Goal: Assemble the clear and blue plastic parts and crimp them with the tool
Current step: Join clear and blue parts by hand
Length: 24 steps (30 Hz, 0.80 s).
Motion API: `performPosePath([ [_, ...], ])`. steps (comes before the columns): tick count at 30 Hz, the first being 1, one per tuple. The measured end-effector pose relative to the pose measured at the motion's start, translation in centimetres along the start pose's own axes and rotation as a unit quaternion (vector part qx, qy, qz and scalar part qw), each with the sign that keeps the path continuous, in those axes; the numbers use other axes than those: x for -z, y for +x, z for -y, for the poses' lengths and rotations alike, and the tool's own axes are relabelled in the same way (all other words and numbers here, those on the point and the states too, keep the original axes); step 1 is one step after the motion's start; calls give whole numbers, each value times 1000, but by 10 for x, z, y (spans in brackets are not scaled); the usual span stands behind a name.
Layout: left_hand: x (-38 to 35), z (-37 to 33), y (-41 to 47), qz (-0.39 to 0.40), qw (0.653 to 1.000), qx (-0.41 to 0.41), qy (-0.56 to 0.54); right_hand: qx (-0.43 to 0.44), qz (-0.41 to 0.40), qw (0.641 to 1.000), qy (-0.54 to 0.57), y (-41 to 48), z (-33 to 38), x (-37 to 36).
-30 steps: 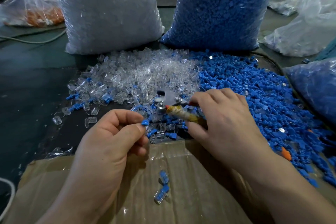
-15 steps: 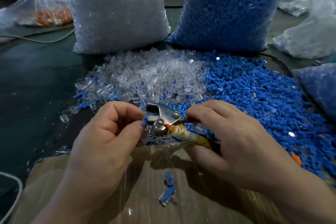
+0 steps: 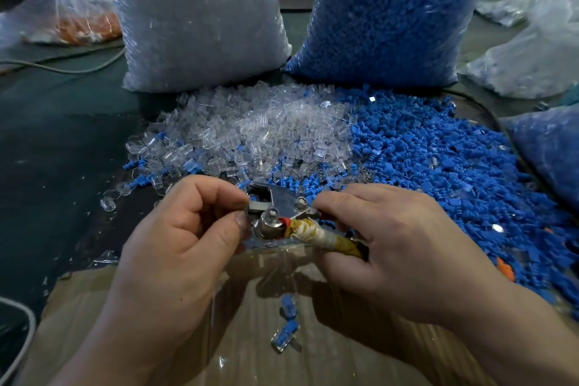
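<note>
My right hand [image 3: 394, 247] grips the crimping tool [image 3: 282, 213] by its tape-wrapped handles, the metal jaws pointing left. My left hand [image 3: 185, 238] pinches a small part at the jaws; thumb and forefinger hide most of it, with only a speck of blue showing. Behind the hands lies a heap of clear plastic parts [image 3: 250, 131], and to its right a heap of blue plastic parts [image 3: 438, 160]. Two joined clear-and-blue pieces [image 3: 286, 323] lie on the plastic-covered cardboard [image 3: 125, 307] below the tool.
A big bag of clear parts [image 3: 194, 16] and a big bag of blue parts [image 3: 391, 9] stand at the back. More bags lie at the right [image 3: 532, 50] and a bag with orange parts [image 3: 84, 25] at the far left. A cable [image 3: 62, 67] runs across the dark mat.
My left hand has brought its blue-tipped part up to the tool's jaws, and both hands have come together nearer to me. The tool has tilted slightly.
</note>
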<state>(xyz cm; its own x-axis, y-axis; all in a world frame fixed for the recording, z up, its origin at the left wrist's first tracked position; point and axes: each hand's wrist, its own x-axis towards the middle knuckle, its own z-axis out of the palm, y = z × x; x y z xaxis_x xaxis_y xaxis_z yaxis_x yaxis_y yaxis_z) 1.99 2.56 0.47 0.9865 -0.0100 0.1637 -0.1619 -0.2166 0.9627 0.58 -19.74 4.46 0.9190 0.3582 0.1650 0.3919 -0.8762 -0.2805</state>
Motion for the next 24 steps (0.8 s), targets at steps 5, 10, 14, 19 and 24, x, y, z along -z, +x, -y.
performPosePath([
  [5, 1, 2, 6, -34, 998, 30, 35, -43, -34, 998, -28, -1, -9, -6],
  [10, -13, -3, 0, 32, 992, 114, 32, -96, 5, 990, -107, 14, -16, -12],
  [14, -21, -3, -3, 23, 992, 106, 66, -92, 6, 990, -106, 15, -17, -13],
  [19, -22, -7, -7, 2, 989, 78, 123, 8, -98, 993, -65, 10, 11, -15],
  [24, -25, -15, -14, 0, 988, 0, 154, 73, -87, 992, -59, 9, 20, -21],
])
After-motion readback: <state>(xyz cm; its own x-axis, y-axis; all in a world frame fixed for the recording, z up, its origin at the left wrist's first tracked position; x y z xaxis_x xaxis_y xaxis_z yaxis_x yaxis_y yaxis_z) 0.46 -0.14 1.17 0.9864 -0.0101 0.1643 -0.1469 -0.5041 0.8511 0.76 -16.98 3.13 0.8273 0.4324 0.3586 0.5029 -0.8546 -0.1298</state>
